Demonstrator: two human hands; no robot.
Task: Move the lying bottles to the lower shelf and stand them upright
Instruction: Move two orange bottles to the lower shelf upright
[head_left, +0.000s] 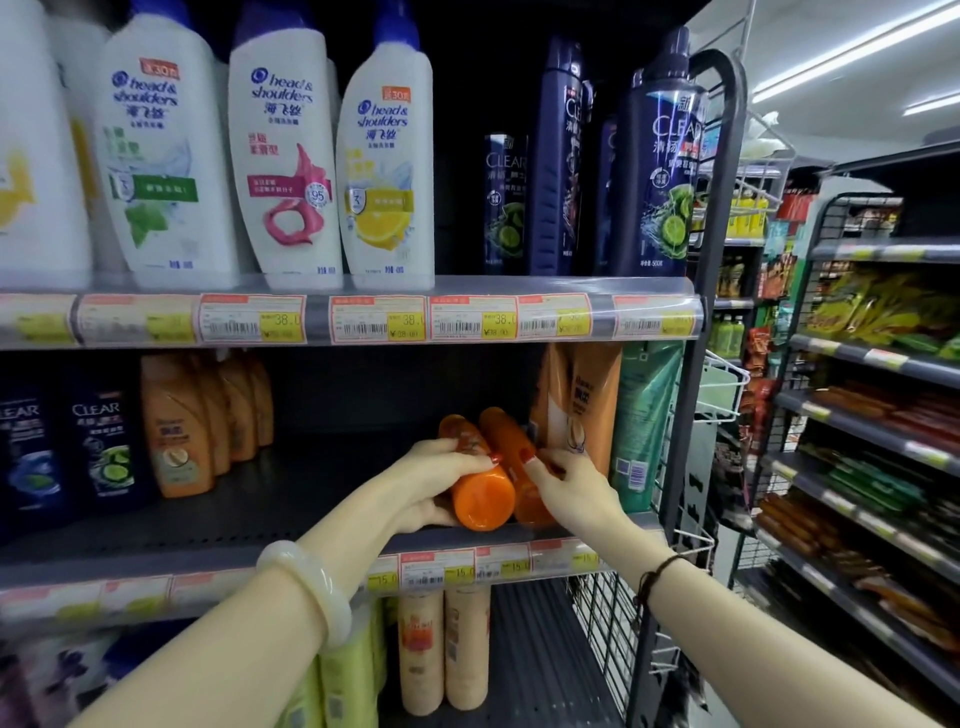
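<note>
On the middle shelf, the left hand wraps around the nearer lying bottle, fingers curled over its top and thumb under its side, so it is closed on that bottle. Just right of it, the right hand rests its fingertips on the second lying bottle, fingers bent over it; whether it truly grips it I cannot tell. Both orange bottles lie side by side, touching, bases toward the camera, near the shelf's front edge. A pale bangle sits on the left wrist and a dark cord on the right.

Right of the lying pair, tall orange bottles stand upright, with a green bottle beside them against the rack's end frame. Further left on the same shelf stands a row of smaller orange bottles, then dark blue Clear bottles.

Below, past the price tags, the lower shelf holds two upright peach bottles and yellow-green bottles to their left, with bare shelf to the right.

Above, white bottles and dark blue bottles stand upright. Snack racks fill the aisle to the right
</note>
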